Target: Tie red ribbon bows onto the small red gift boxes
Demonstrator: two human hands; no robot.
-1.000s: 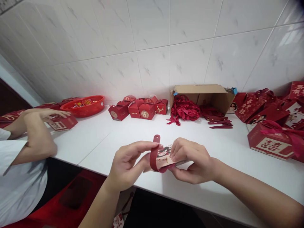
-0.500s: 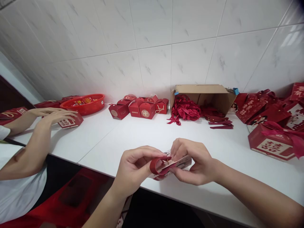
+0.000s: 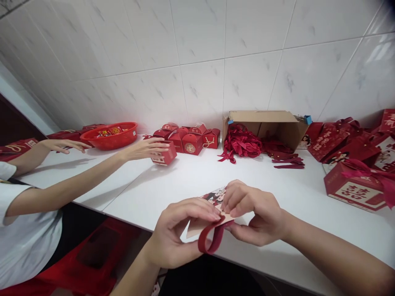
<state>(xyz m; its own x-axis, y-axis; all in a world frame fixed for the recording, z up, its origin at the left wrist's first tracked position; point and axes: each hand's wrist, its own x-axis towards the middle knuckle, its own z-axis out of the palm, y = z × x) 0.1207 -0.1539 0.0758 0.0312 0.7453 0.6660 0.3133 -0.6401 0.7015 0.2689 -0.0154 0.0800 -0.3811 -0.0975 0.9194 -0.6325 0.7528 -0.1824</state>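
Note:
A small paper gift box [image 3: 197, 227], pale on the near flap and printed with figures on the far side, is tilted between my hands above the table's front edge. A dark red strap [image 3: 212, 242] curls in a loop at its near end. My left hand [image 3: 180, 230] is closed around the strap side, fingertips pressing on the flap. My right hand [image 3: 251, 213] pinches the flap's edge where the strap meets it, thumb underneath. The fastening point is mostly covered by my fingers.
A co-worker's hand [image 3: 145, 149] holds a red box [image 3: 166, 154] at left, near several red boxes [image 3: 191, 144]. A red basin [image 3: 112, 142] holds wrapped sweets. A cardboard box [image 3: 262, 116] with red ribbons [image 3: 243, 142] stands behind; loose straps [image 3: 288, 161] lie beside it. A ribboned box [image 3: 354, 187] sits right.
The paper box in my hands has tipped, showing its pale flap and printed side, and the strap loop now hangs lower. The co-worker has carried a red box rightward to the group of boxes.

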